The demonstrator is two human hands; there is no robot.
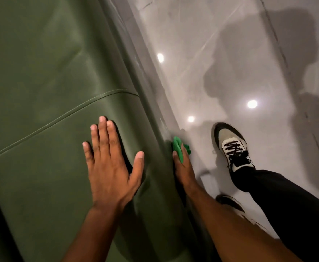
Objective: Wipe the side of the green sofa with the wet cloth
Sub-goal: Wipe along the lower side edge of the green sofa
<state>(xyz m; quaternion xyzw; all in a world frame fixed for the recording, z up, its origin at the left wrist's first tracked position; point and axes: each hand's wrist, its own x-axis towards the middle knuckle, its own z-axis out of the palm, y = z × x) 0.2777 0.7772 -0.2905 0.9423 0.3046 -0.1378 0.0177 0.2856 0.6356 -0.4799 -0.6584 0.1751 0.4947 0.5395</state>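
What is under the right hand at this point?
A bright green cloth sits under the right hand, pressed against the green sofa side. The cloth's covered part and the contact patch are hidden.

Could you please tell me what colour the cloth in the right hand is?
Bright green, lighter than the sofa; the cloth shows best in the head view.

We count one green sofa [41, 82], one green cloth [178, 149], two hands, two shoes, three floor glints.
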